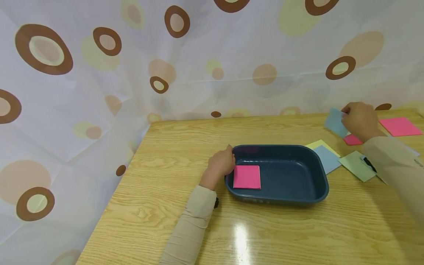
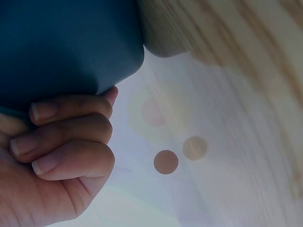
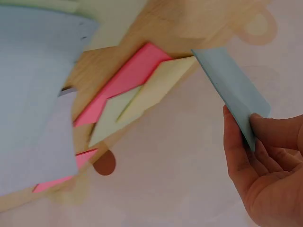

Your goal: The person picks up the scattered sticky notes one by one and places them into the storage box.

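I see the blue note (image 1: 335, 123) raised at two o'clock from the tray (image 1: 288, 180), pinched between the thumb and fingers of the right hand (image 1: 360, 120). The left hand (image 1: 221, 162) grips the tray's end near ten o'clock, its fingers curled against the outer wall. Inside, I make out a pink square (image 1: 246, 177) lying flat at the nine o'clock end. A yellow sheet (image 1: 322, 145) lies partly under a paler sheet (image 1: 326, 159) toward half past two, a green sheet (image 1: 357, 165) at three, all on the desk (image 1: 159, 184).
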A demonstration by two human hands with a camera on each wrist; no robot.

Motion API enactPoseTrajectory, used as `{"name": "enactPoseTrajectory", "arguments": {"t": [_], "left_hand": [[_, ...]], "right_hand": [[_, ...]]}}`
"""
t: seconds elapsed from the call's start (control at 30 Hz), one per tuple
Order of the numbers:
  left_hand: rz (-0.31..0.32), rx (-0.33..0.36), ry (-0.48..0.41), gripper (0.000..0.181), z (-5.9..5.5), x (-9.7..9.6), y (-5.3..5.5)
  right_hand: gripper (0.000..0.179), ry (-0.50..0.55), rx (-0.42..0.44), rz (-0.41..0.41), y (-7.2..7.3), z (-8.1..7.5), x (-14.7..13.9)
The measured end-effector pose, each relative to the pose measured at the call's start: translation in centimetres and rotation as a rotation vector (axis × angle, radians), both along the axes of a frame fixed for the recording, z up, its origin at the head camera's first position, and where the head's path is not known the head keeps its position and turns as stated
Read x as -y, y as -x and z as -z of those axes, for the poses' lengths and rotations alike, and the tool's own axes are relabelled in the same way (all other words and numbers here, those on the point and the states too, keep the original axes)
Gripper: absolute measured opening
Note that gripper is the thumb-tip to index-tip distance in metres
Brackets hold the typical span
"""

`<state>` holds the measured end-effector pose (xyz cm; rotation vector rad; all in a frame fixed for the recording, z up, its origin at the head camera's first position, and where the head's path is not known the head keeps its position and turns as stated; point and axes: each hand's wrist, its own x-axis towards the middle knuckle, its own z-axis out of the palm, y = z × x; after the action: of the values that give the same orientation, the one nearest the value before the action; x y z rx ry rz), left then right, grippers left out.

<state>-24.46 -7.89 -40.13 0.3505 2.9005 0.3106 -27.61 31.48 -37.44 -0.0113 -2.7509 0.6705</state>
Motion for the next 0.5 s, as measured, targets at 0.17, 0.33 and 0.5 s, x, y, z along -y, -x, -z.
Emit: {"name": "enactPoseTrajectory", "arguments": {"t": [0.17, 0.33, 0.5], "left_hand": [[-0.001, -0.002, 0.0, 0.047, 0.1, -0.1, 0.0], [-0.007, -0.005, -0.001, 0.046, 0.0, 0.0, 0.0], [0.002, -0.006, 0.001, 0.045, 0.0, -0.1, 0.0]], "right_hand": [[0.02, 0.047, -0.076, -0.046, -0.3, -1.8, 2.8], [0.018, 0.104, -0.114, -0.115, -0.8, -3.7, 6.0], [0.019, 0.133, -0.064, -0.193, -1.7, -5.2, 9.3]]}}
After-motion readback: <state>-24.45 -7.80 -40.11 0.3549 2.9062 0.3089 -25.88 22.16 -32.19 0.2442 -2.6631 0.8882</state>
